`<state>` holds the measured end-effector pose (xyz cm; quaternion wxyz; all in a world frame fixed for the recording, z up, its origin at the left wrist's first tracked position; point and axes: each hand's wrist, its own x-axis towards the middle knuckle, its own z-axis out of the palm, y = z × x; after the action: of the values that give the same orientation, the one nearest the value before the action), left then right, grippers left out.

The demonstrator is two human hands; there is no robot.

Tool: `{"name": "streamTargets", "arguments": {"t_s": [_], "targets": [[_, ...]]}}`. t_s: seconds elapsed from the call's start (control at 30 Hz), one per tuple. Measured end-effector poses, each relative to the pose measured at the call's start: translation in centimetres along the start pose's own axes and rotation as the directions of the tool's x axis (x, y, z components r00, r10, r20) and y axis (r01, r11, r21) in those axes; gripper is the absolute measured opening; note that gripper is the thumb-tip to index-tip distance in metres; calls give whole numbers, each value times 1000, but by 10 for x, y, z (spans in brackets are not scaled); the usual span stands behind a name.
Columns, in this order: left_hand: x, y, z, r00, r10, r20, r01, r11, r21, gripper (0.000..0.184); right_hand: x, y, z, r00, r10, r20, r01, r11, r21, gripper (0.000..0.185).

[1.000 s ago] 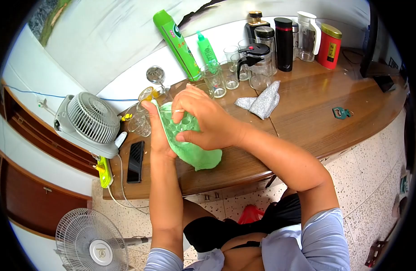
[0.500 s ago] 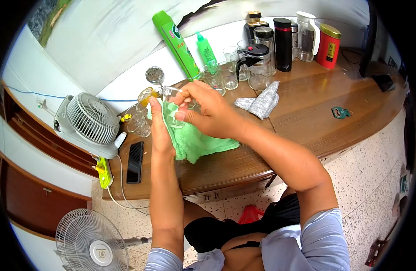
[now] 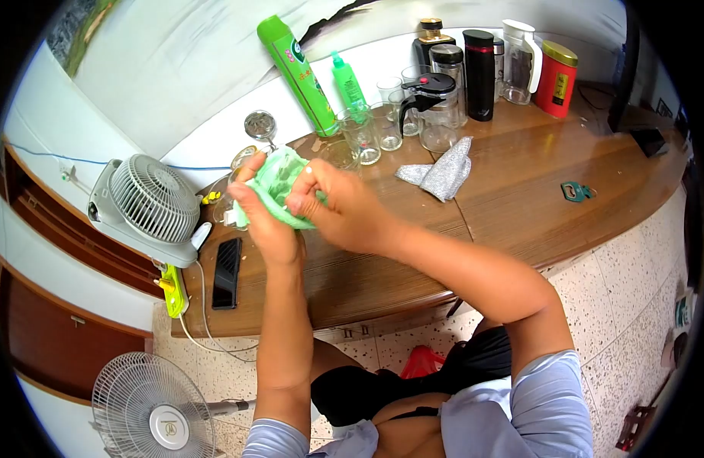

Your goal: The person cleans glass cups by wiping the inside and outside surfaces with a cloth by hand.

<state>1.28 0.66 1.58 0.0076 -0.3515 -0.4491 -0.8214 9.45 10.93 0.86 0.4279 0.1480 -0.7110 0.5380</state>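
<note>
Your left hand [image 3: 269,233] is closed around the lower side of the green cloth [image 3: 281,183], with its thumb lying along the left edge, and your right hand [image 3: 348,208] is pinched on the same cloth from the other side, thumb close to the bent fingers. So the cloth is bunched between your 2 hands, above the table [image 3: 382,267]; whether there is something inside its folds I cannot tell, because the fabric and the fingers cover the place. For this step, I would advise that the left hand does the steady holding, and that the right fingers press lightly and evenly; if thin glass is under the cloth, a hard twist could crack it or let it slip. Just beyond the left hand is some clear glassware [image 3: 242,156], partly hidden, so it seems safer to work a little nearer to your body. To the left of that hand, and closer to you, the phone [image 3: 227,273] lies flat, and farther left stands the desk fan [image 3: 157,202]. Beyond your right hand there are several drinking glasses [image 3: 364,145], so please mind your knuckles there. To the right of this hand lies a grey cloth [image 3: 447,172], and behind it stands the glass pot [image 3: 437,114] with its black lid.
</note>
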Motion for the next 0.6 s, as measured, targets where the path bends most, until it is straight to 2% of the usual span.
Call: {"name": "streamTargets", "arguments": {"t_s": [0.03,0.1,0.13,0.17,0.2,0.3,0.33,0.43,0.47,0.53,0.57,0.6], "targets": [[2,4,-1,997,-75,-3,74,989,-129,79,0,1,0,996,-86,14,87,994,-61,19],[8,4,-19,964,-249,89,264,914,-308,74,1,3,1,966,-251,58,257,950,-178,17],[13,0,-31,933,-331,141,359,848,-391,73,-4,1,3,978,-188,87,201,960,-192,15],[15,-4,-39,893,-403,199,448,764,-464,73,-4,1,3,968,-231,97,248,942,-226,16],[15,-5,-39,848,-484,217,522,692,-499,71,-5,2,4,955,-275,108,294,920,-258,17],[11,-3,-31,819,-533,214,564,676,-474,71,-5,6,6,941,-329,82,338,888,-313,17],[9,1,-21,836,-529,141,534,728,-430,71,-4,7,5,940,-335,64,337,883,-326,17],[3,1,2,930,-367,6,357,900,-251,75,-1,7,2,970,-242,3,229,911,-344,18],[1,-2,1,960,-272,60,279,945,-170,76,0,8,2,970,-243,-12,223,908,-356,18],[2,-10,-5,991,-101,85,92,990,108,78,1,10,1,969,-245,-43,211,901,-379,18],[2,-14,-7,993,-20,116,-8,970,243,79,1,11,0,973,-226,-34,199,910,-364,18],[-1,-8,-5,987,-11,161,-48,932,358,90,1,12,-1,978,-207,-24,186,919,-349,18]]}}
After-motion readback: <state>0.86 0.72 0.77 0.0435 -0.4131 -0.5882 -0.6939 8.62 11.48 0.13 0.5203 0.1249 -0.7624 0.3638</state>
